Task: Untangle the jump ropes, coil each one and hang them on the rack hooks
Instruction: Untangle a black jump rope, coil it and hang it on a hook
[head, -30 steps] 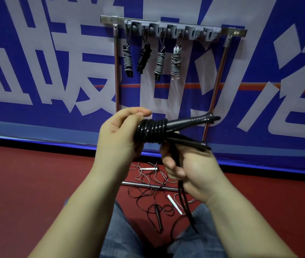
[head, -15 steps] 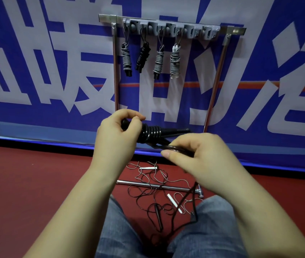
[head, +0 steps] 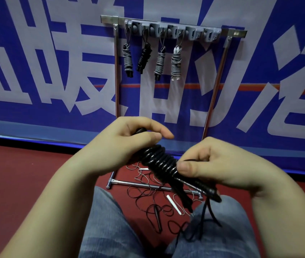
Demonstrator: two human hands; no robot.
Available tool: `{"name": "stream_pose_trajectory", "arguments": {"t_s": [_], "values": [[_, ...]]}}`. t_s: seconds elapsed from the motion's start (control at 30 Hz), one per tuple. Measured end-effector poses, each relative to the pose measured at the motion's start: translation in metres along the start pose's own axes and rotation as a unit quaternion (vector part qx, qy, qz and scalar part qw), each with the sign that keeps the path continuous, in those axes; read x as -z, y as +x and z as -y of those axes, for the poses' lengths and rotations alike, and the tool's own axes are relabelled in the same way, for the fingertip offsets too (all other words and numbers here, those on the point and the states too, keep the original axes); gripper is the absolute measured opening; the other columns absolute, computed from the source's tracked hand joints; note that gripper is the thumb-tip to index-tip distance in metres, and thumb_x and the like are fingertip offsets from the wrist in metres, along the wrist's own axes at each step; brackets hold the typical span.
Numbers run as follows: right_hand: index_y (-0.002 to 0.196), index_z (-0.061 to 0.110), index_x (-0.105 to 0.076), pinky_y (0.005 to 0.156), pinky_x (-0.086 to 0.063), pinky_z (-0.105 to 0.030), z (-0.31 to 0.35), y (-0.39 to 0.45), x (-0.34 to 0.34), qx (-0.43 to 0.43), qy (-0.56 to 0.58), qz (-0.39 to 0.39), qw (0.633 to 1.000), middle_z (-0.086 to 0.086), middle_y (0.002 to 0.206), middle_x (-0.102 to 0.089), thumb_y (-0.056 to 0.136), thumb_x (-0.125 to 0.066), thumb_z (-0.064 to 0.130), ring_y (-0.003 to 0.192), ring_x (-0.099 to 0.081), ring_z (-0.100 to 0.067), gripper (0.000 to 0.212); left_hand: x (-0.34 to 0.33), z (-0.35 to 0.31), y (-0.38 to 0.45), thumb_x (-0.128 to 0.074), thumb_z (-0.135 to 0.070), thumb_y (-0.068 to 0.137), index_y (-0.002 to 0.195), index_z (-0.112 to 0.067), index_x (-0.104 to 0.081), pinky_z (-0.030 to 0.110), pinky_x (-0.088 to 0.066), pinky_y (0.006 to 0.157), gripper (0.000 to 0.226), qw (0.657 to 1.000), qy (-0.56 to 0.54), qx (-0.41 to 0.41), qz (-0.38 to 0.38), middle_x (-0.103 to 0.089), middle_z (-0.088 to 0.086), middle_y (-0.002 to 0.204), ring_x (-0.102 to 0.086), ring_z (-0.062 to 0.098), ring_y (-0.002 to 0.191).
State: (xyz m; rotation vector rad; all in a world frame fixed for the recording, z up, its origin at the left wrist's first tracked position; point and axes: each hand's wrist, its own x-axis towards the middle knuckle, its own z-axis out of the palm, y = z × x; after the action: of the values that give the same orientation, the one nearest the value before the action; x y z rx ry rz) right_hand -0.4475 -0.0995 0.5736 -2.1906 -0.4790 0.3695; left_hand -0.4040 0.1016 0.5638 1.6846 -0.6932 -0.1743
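A black jump rope (head: 160, 162) is wound in tight turns around its two black handles, which point down to the right. My left hand (head: 123, 146) grips the upper end of the bundle. My right hand (head: 215, 164) pinches the rope at the lower end of the coil, thumb on top. Loose black rope trails down over my right knee. Behind stands a metal rack (head: 172, 31) with a grey hook bar; several coiled ropes (head: 176, 62) hang from its left hooks. The hooks at the right are bare.
Tangled thin ropes (head: 153, 198) with a black handle (head: 157, 216) and a white handle (head: 174, 203) lie on the red floor around the rack's base bar (head: 129, 182). My knees in jeans are at the bottom. A blue and white banner covers the wall.
The bundle has tilted from level to slanting down to the right. My right hand has carried the rope around it and now pinches it at the coil's lower end; more turns show.
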Motion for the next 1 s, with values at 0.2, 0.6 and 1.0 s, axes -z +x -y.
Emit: {"name": "stream_pose_trajectory", "arguments": {"t_s": [0.2,0.6,1.0], "values": [[0.059,0.017,-0.065,0.049,-0.032,-0.029,-0.003,0.006,0.001,0.017,0.091,0.032,0.995,-0.018,0.051,-0.046,0.059,-0.058,0.080,0.047,-0.038,-0.024,0.063,-0.005,0.007,0.002,-0.051,-0.020,0.077,0.076,-0.025,-0.074,0.012,-0.020,0.038,0.023,0.996,-0.091,0.000,-0.005,-0.034,-0.007,0.043,-0.025,0.005,0.034],[0.052,0.017,-0.054,0.037,-0.020,-0.016,-0.003,0.031,-0.038,0.013,0.571,-0.010,0.821,0.007,0.040,-0.039,0.092,-0.037,0.037,0.027,-0.026,0.000,0.048,-0.021,0.003,0.009,-0.046,-0.006,0.091,0.073,-0.018,-0.069,0.011,-0.019,0.035,0.032,0.941,-0.229,-0.054,-0.242,-0.039,-0.006,0.047,-0.026,0.007,0.035],[0.082,0.015,-0.064,0.038,-0.027,-0.014,0.000,0.032,-0.049,-0.062,0.228,-0.186,0.954,0.004,0.050,-0.043,0.098,-0.043,0.021,0.035,-0.031,-0.004,0.027,-0.014,0.030,0.017,-0.053,-0.012,0.088,0.076,-0.029,-0.066,0.019,-0.035,0.049,0.024,0.916,0.019,-0.082,-0.392,-0.057,-0.008,0.064,-0.043,0.007,0.052]]}}
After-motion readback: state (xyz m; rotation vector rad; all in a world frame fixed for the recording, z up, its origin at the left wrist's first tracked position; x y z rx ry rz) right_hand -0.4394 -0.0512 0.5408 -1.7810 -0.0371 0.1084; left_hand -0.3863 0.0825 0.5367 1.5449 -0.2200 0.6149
